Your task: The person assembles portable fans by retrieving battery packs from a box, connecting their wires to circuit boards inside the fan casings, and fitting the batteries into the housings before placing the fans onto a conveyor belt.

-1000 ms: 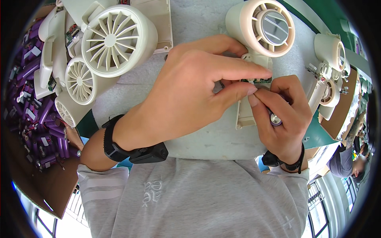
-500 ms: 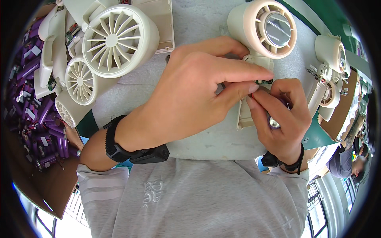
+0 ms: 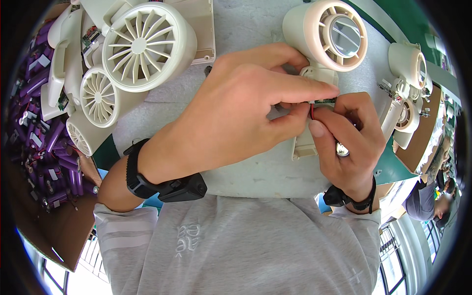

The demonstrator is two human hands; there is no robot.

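A cream hand-held fan (image 3: 325,37) with a round grille head lies on the grey work surface (image 3: 255,172), its open handle pointing toward me. My left hand (image 3: 241,108) pinches a small green circuit board (image 3: 324,101) with a red wire at the handle's top. My right hand (image 3: 349,140) pinches the same red wire from the other side and also grips a thin metal tool (image 3: 341,149) in its fingers. Both wrists carry black bands. The handle's inside is mostly hidden by my fingers.
Several cream fan housings (image 3: 132,46) with radial grilles are piled at the upper left. A box of purple cylindrical battery cells (image 3: 34,142) lies at the left. More fan parts (image 3: 405,93) lie at the right edge. Another person (image 3: 427,196) is at the far right.
The view and the fan have shifted slightly; my fingers have barely adjusted their pinch on the board and wire.
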